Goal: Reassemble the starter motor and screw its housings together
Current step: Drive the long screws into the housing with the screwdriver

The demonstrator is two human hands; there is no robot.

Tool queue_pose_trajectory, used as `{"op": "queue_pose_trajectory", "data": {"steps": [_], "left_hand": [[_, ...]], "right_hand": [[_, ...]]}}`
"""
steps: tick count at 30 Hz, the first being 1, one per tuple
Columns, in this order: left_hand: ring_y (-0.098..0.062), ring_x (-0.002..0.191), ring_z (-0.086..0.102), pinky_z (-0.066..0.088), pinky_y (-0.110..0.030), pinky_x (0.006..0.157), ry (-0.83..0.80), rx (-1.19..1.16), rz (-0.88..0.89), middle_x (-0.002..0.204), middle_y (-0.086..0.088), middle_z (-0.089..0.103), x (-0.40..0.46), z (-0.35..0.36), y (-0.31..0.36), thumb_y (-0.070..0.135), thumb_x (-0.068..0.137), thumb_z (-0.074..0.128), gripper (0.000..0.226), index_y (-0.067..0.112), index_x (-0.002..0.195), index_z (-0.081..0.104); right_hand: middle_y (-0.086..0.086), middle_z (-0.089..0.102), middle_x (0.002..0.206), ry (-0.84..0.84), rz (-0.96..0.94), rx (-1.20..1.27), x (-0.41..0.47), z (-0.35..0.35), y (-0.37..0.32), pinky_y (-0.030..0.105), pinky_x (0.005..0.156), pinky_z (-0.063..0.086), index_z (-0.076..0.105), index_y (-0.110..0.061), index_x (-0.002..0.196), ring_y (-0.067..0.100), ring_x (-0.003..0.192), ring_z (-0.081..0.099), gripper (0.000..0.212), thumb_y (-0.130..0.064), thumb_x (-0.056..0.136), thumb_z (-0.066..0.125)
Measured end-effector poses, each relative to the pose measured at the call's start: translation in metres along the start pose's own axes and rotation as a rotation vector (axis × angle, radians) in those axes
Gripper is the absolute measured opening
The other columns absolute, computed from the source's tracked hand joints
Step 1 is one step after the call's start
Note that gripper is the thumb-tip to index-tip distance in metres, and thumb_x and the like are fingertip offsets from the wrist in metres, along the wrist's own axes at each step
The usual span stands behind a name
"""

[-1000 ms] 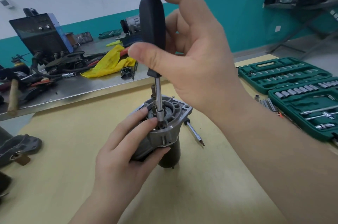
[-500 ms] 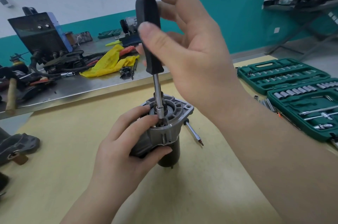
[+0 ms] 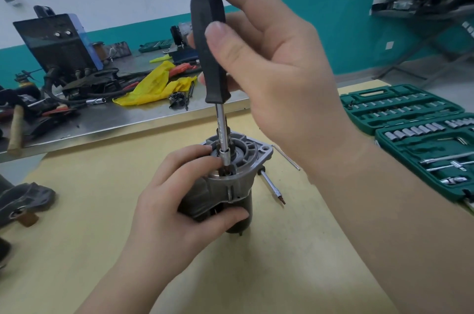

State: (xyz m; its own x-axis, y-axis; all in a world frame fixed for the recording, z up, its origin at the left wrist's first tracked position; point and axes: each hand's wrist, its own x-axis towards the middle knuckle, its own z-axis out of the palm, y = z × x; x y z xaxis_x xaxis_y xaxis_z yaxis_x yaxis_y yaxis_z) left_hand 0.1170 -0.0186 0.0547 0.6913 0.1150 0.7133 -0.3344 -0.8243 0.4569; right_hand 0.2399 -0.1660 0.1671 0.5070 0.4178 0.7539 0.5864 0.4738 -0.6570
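Metal starter motor (image 3: 225, 185) (centre frame): heavy, rigid | left hand (image 3: 179, 200) grips body | right hand (image 3: 269, 62) pinches screwdriver (image 3: 209, 41) handle

Right grip (image 3: 261, 62) raised, thumb and fingers curled, pinching. Left grip (image 3: 179, 200) lower, fingers wrapped, clasping.

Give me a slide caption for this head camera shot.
Left hand steadies the upright starter motor while right hand grips a nut driver.

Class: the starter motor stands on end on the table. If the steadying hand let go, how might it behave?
The starter motor looks top-heavy, its wide housing above a narrower base, so it may tip. The left hand grips it. Metal throughout, probably heavy and stiff.
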Motion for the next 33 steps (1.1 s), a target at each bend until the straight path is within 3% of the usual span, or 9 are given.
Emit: {"op": "queue_pose_trajectory", "data": {"steps": [3,6,11,15,18,22,26,30,33], "left_hand": [[-0.005,0.118,0.066,0.046,-0.009,0.094,0.025,-0.105,-0.105,0.122,0.018,0.069,0.011,-0.005,0.012,0.064,0.075,0.083,0.045,0.048,0.115,0.071],[-0.010,0.107,0.069,0.048,-0.009,0.083,0.041,-0.159,-0.216,0.110,0.011,0.071,0.020,-0.004,0.018,0.059,0.076,0.087,0.039,0.043,0.110,0.077],[-0.009,0.105,0.070,0.060,-0.033,0.082,0.044,-0.218,-0.332,0.108,0.012,0.071,0.023,0.000,0.023,0.044,0.075,0.092,0.016,0.034,0.084,0.084],[-0.007,0.102,0.070,0.056,-0.018,0.078,0.051,-0.238,-0.385,0.109,0.012,0.069,0.022,-0.003,0.022,0.038,0.072,0.091,0.012,0.033,0.080,0.083],[-0.005,0.098,0.070,0.061,-0.030,0.076,0.059,-0.248,-0.414,0.110,0.013,0.069,0.018,-0.006,0.019,0.037,0.071,0.087,0.010,0.033,0.079,0.084],[-0.007,0.106,0.070,0.062,-0.046,0.085,0.065,-0.260,-0.420,0.114,0.011,0.069,0.014,-0.008,0.016,0.053,0.067,0.085,0.027,0.032,0.084,0.085],[-0.011,0.121,0.068,0.063,-0.055,0.089,0.046,-0.327,-0.427,0.125,0.011,0.066,0.014,-0.012,0.010,0.053,0.065,0.085,0.027,0.031,0.082,0.085],[-0.016,0.132,0.064,0.062,-0.060,0.091,0.019,-0.369,-0.438,0.137,0.012,0.063,0.014,-0.015,0.006,0.051,0.064,0.087,0.031,0.026,0.083,0.086],[-0.014,0.132,0.064,0.061,-0.060,0.095,0.021,-0.373,-0.432,0.134,0.012,0.066,0.016,-0.014,0.006,0.050,0.064,0.087,0.028,0.028,0.081,0.085]], "right_hand": [[0.005,0.068,0.094,0.007,-0.029,-0.034,-0.002,0.003,0.000,0.048,0.078,0.063,0.053,-0.009,0.146,0.022,0.078,0.066,0.049,-0.005,0.100,0.068],[0.003,0.065,0.089,-0.003,-0.005,-0.029,-0.003,0.005,0.002,0.050,0.077,0.062,0.051,-0.013,0.149,0.030,0.074,0.062,0.053,-0.006,0.100,0.069],[0.008,0.066,0.092,0.024,0.053,-0.018,-0.008,0.000,0.004,0.048,0.081,0.062,0.046,-0.015,0.154,0.016,0.075,0.062,0.060,-0.004,0.101,0.069],[0.009,0.073,0.108,0.030,0.139,-0.062,-0.019,-0.009,0.012,0.044,0.090,0.062,0.046,-0.020,0.154,0.019,0.097,0.072,0.057,-0.016,0.101,0.069],[-0.004,0.072,0.119,0.099,0.229,-0.083,-0.045,-0.024,0.024,0.030,0.092,0.059,0.052,-0.027,0.150,0.010,0.113,0.069,0.054,-0.032,0.098,0.069],[-0.024,0.060,0.140,-0.052,0.417,-0.089,-0.088,-0.029,0.050,0.040,0.107,0.054,0.045,-0.055,0.147,0.003,0.133,0.058,0.077,-0.053,0.078,0.081],[-0.009,0.066,0.140,-0.188,0.535,0.047,-0.108,-0.019,0.076,0.054,0.108,0.055,0.047,-0.052,0.145,0.020,0.128,0.067,0.085,-0.025,0.077,0.089],[-0.014,0.063,0.146,-0.243,0.614,0.047,-0.119,-0.014,0.096,0.050,0.115,0.048,0.031,-0.053,0.155,0.013,0.136,0.060,0.110,-0.015,0.072,0.093],[-0.021,0.066,0.137,-0.284,0.645,-0.054,-0.128,-0.005,0.108,0.038,0.105,0.055,0.051,-0.050,0.140,0.001,0.128,0.062,0.087,-0.030,0.067,0.094]]}}
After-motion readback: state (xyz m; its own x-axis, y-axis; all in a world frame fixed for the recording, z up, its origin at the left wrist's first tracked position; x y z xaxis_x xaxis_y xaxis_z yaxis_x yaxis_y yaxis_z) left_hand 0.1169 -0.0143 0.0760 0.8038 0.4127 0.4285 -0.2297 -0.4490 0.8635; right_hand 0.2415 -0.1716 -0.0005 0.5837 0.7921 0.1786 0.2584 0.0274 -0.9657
